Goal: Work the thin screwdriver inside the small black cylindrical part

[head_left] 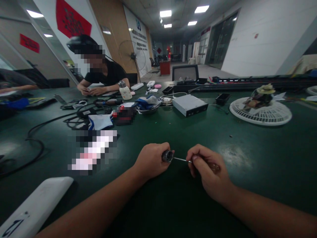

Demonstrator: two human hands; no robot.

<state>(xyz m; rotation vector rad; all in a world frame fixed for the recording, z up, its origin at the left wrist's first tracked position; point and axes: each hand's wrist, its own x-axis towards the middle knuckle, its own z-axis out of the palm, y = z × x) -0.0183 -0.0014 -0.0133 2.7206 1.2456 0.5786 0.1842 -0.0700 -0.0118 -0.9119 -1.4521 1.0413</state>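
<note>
My left hand is closed around a dark, round, hollow-ended part, whose open end faces up and right. My right hand is closed on a screwdriver with a thin metal shaft; its brownish handle shows between the fingers. The shaft points left and its tip is at or near the right side of the dark part; whether they touch I cannot tell. Both hands are over the green table.
At the back stand a grey-white box drive, a white fan grille, a bowl with cloth and a bottle. Black cables and a white case lie left. A person sits across the table.
</note>
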